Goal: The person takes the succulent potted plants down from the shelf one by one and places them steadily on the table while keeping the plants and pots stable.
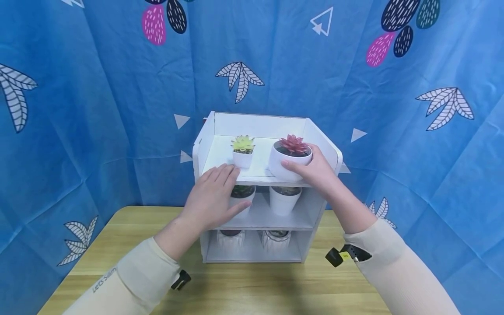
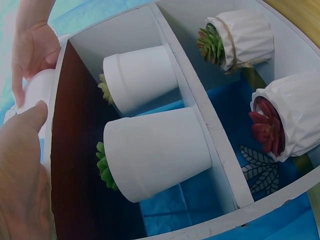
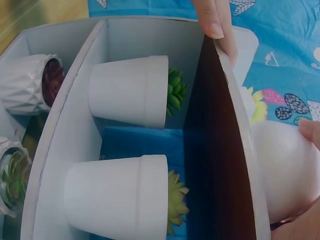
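While the right hand (image 1: 318, 169) has its fingers curled around the round pot (image 1: 286, 167), this pot is at the near right of the top shelf (image 1: 222, 151). The left hand (image 1: 212, 194), with fingers nearly straight, touches the near edge (image 1: 261, 183), just beside the small pot (image 1: 242, 160).

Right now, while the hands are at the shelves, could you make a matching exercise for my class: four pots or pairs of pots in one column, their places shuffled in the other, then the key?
Column one
1. Small pot with a yellow-green plant
2. Round pot with a red plant
3. Pair of smooth tapered pots
4. Pair of textured pots

Column two
A. On the bottom shelf
B. In the right hand's grip
C. On the top shelf, near the left hand
D. On the middle shelf

Right pairs: 1-C, 2-B, 3-D, 4-A
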Tool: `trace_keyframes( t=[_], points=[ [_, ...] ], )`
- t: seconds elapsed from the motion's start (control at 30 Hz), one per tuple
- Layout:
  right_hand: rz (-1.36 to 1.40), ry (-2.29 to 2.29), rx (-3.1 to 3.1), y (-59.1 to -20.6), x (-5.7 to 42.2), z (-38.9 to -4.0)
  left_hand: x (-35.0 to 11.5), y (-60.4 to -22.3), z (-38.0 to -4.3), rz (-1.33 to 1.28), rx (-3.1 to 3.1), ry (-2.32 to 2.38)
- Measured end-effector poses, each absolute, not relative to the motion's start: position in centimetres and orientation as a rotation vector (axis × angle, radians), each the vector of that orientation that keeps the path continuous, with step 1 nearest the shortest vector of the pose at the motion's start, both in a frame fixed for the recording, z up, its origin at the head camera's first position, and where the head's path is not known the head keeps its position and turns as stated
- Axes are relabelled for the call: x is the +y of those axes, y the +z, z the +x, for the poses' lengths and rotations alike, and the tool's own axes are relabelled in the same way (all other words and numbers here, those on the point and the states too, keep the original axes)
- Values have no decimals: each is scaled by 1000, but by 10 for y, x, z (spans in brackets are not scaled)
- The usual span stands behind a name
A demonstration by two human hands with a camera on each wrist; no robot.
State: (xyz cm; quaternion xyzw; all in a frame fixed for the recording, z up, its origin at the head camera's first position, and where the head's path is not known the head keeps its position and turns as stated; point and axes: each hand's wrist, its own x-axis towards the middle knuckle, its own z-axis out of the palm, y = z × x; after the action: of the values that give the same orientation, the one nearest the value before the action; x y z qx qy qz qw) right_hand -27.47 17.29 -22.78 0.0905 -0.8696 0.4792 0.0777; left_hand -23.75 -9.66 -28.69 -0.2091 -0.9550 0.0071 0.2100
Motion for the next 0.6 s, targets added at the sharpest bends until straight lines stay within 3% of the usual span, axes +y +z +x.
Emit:
trace_keyframes(
  t=[0.6],
  points=[
    [311,1471,-2601,-230,181,-262,-96,-290,-238,-586,-2621,20]
  ],
)
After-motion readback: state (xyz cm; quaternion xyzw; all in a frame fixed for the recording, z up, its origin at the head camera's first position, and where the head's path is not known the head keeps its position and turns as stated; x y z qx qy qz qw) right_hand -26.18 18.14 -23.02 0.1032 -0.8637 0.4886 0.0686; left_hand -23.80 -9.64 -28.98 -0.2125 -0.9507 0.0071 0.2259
